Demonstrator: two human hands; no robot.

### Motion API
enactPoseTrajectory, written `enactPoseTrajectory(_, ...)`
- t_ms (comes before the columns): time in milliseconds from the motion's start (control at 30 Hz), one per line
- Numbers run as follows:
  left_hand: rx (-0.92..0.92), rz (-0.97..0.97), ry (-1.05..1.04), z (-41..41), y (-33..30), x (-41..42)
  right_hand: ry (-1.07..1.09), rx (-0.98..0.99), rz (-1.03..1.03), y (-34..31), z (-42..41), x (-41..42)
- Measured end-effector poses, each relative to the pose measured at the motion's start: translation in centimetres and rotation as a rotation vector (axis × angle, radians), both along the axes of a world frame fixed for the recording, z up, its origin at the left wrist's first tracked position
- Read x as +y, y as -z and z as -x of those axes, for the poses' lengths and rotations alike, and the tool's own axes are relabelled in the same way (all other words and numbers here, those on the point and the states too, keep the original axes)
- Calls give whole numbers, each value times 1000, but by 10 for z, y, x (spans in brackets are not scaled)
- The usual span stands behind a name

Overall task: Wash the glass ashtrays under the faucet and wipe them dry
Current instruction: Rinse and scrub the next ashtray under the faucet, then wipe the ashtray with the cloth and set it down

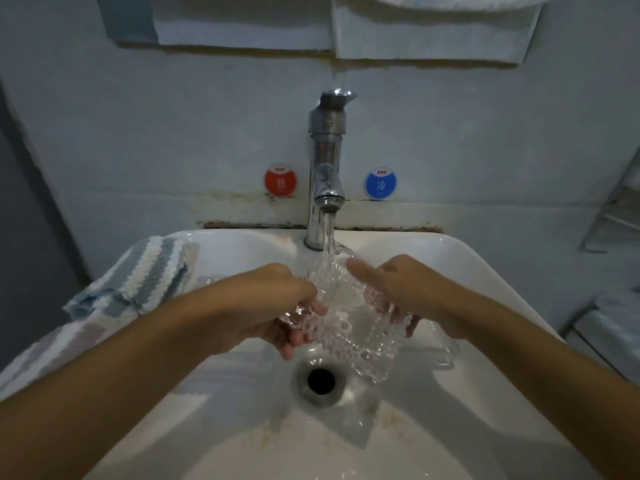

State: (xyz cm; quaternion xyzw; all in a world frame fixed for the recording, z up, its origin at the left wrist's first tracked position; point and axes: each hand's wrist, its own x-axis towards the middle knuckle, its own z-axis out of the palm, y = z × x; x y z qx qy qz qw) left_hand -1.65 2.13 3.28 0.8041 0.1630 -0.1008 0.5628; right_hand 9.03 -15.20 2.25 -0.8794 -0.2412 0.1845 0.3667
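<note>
Glass, clear and cut with a studded pattern, makes up the ashtray [349,317] held over the middle of the white sink [485,271], directly below the chrome faucet [325,174] at twelve o'clock, whose running stream lands on the ashtray's far edge. The left hand [273,303] grips the ashtray's nine o'clock side, its fingers [294,337] curled under the glass and the thumb on top. The right hand [398,289] holds the three o'clock side, thumb stretched along the upper rim toward the water and the other fingers wrapped beneath, showing through the glass. Water and refraction blur the ashtray's outline, so its exact tilt is hard to judge, though its near corner seems to dip toward the drain [321,380] at six o'clock of it. A second piece of clear glass, possibly another ashtray, appears to lie in the basin at about four o'clock of the held one, but it is too faint to be sure. A striped cloth [138,282] in blue, grey and white drapes over the sink's rim at nine o'clock. On the wall behind, a red round sticker [281,181] sits at nine o'clock of the faucet and a blue round sticker [380,183] at three o'clock.
</note>
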Motion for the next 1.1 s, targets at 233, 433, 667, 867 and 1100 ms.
enactPoseTrajectory(233,37,-96,59,7,-23,14,-45,-283,-19,7,-11,-1)
enactPoseTrajectory(433,-856,-411,-524,2,-36,43,-94,-281,10,9,-14,-4)
enactPoseTrajectory(667,-1102,-1055,-270,-11,-95,3,-101,-294,-24,1,-9,-3)
enactPoseTrajectory(867,-1121,-1021,-280,-17,-97,-3,-114,-376,25,-3,-7,-5)
enactPoseTrajectory(1100,-1083,-867,-426,26,-28,-11,-102,-527,56,-7,-7,-5)
